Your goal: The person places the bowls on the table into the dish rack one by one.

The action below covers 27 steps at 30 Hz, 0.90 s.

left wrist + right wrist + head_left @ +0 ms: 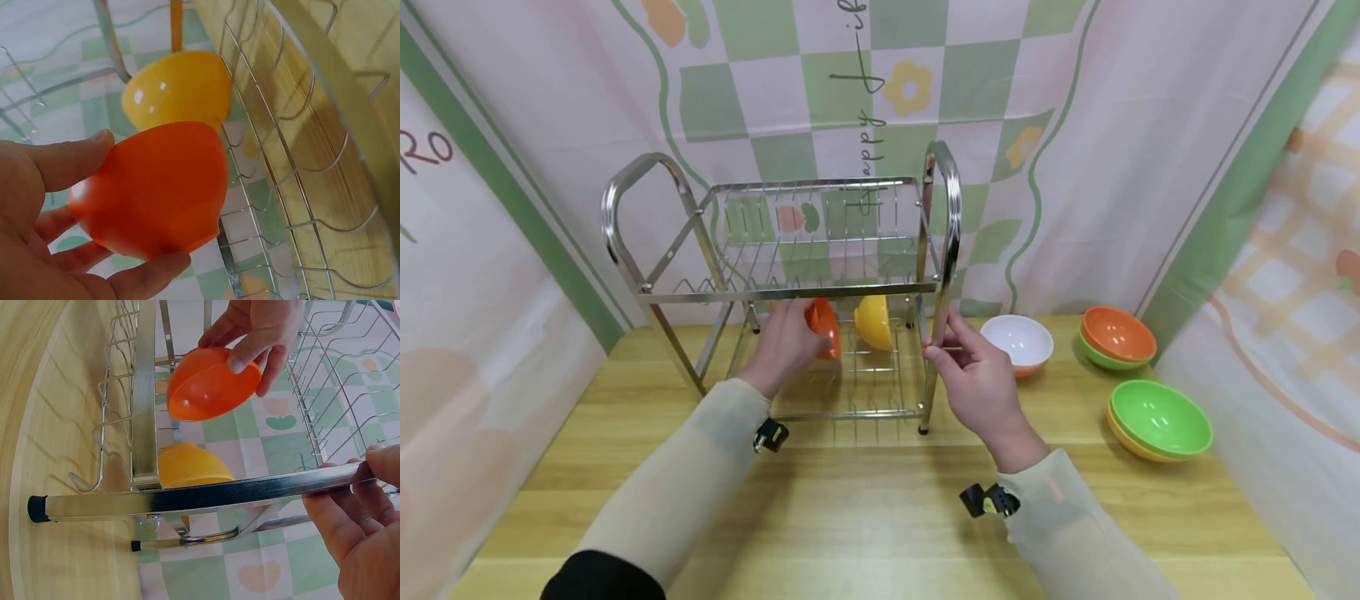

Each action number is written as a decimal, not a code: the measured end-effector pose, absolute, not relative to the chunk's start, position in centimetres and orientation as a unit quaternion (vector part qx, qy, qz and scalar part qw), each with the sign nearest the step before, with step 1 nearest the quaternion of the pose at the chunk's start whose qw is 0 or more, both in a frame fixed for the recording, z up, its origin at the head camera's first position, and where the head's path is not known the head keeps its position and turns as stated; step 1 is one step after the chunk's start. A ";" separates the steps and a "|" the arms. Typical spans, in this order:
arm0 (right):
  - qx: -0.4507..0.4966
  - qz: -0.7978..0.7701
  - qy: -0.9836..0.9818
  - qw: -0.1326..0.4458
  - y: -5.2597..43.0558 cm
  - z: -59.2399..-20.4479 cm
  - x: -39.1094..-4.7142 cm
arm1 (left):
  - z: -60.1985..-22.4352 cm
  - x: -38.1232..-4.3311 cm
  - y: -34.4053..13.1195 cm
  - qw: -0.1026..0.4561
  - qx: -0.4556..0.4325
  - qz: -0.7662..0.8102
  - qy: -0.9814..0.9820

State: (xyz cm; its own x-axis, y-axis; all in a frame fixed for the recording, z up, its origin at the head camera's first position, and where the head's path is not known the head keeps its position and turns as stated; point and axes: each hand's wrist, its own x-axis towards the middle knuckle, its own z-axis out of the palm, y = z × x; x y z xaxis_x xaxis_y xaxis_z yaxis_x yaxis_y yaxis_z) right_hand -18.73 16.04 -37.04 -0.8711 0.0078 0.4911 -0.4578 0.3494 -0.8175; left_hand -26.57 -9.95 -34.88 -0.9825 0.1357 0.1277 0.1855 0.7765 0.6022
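Note:
My left hand (786, 344) grips an orange bowl (159, 187) by its edge, thumb on one side and fingers on the other, inside the lower tier of a metal dish rack (797, 293). The bowl is tilted on its side, its opening toward the right. Just right of it a yellow bowl (873, 322) stands on edge on the lower wire shelf. With thumb and fingers my right hand (981, 379) pinches the rack's front right leg (250, 492). In the right wrist view the rack leg partly hides the yellow bowl.
Right of the rack, on the wooden table (865, 517), sits a white bowl (1018, 340) with an orange outside. Farther right, an orange bowl (1118, 333) is nested in a green one, and a green bowl (1161, 417) in a yellow one. A patterned curtain (1090, 208) hangs behind.

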 end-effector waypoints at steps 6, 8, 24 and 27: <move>0.143 0.554 -0.793 0.210 16.1 -37.0 -18.7 | -35.0 -27.9 -9.8 0.010 -0.085 -0.334 -0.939; 0.144 0.554 -0.792 0.211 16.0 -37.0 -18.7 | -35.1 -28.3 -9.7 0.006 -0.085 -0.336 -0.938; 0.151 0.551 -0.790 0.225 16.0 -37.2 -18.8 | -36.4 -29.9 -9.5 -0.008 -0.102 -0.308 -0.946; 0.150 0.551 -0.790 0.223 16.0 -37.2 -18.8 | -36.5 -30.1 -9.5 -0.020 -0.087 -0.319 -0.944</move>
